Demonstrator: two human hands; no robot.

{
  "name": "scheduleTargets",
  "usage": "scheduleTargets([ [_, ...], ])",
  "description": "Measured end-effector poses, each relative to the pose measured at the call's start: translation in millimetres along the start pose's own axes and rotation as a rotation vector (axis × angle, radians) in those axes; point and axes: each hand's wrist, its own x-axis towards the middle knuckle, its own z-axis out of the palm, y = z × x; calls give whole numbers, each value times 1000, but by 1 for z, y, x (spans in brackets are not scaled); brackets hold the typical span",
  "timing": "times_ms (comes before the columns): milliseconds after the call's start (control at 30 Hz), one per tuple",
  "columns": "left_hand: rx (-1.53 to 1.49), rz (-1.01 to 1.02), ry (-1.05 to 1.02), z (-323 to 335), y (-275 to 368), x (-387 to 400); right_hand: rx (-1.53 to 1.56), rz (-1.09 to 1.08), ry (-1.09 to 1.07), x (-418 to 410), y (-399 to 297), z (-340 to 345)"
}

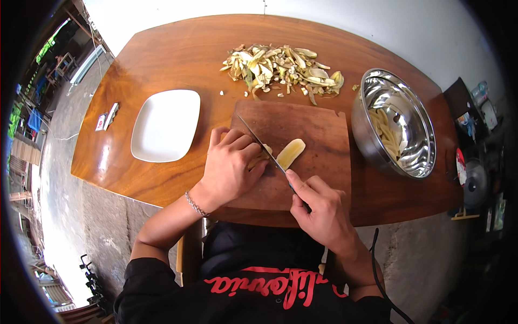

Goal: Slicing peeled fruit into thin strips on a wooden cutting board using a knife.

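Note:
A wooden cutting board point(319, 178) lies in front of me. My right hand point(321, 204) grips a kitchen knife point(259, 141) by its handle, the blade slanting up and left across the board. Beneath the curled fingers of my left hand point(234, 164) is a pale piece of peeled banana point(265, 150), mostly hidden by the hand and the blade. Just right of the blade a long, flat banana slice point(291, 154) rests on the board, its yellow cut face up.
Beyond the board is a heap of banana peels and trimmings point(283, 71). A steel bowl point(360, 133) to the right holds several pale banana pieces point(384, 129). At left are a white square plate point(166, 125) and a small packet point(101, 121) on the wooden table point(162, 48).

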Motion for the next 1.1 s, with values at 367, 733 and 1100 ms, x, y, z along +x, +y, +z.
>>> scheduleTargets([
  [367, -13, 3, 28, 0, 0, 0, -104, -30, -79, 2, -6, 6],
  [733, 5, -17, 61, 3, 3, 0, 4, 44, -46, 18, 4, 18],
  [1100, -66, -24, -162, -5, -6, 30, 250, 154, 134, 20, 22, -34],
])
